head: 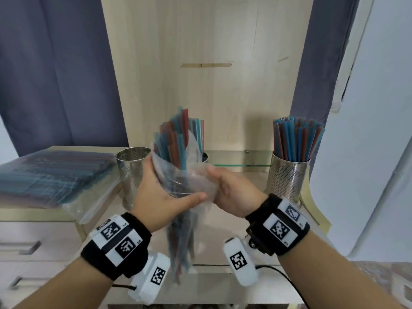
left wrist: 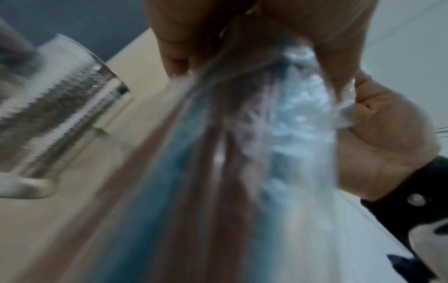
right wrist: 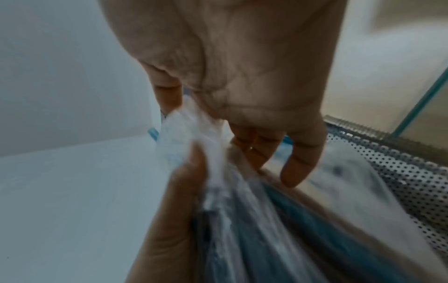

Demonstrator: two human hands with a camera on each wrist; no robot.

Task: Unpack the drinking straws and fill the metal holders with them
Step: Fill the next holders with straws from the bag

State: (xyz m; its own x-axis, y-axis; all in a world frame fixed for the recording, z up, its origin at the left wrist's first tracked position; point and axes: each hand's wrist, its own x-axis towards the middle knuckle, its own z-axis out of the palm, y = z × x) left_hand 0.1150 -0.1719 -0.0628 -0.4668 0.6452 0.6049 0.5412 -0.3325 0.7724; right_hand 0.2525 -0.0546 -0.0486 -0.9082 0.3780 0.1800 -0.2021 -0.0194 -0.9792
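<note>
I hold a bundle of blue and red straws (head: 176,143) upright in front of me, half out of a clear plastic wrapper (head: 189,175). My left hand (head: 165,197) grips the bundle around its middle. My right hand (head: 225,186) pinches the loose wrapper (right wrist: 189,130) beside my left thumb (right wrist: 174,210). An empty perforated metal holder (head: 131,172) stands just left of the bundle. A second holder (head: 204,156) is mostly hidden behind it. A third holder (head: 287,177) at the right is full of straws (head: 296,139). The left wrist view is blurred, showing straws (left wrist: 181,172) and wrapper (left wrist: 298,118).
Sealed packs of straws (head: 51,175) lie stacked on the drawer unit (head: 33,233) at the left. A glass shelf (head: 234,163) runs behind the holders against a wooden panel (head: 200,85). Grey curtains (head: 55,74) hang on both sides.
</note>
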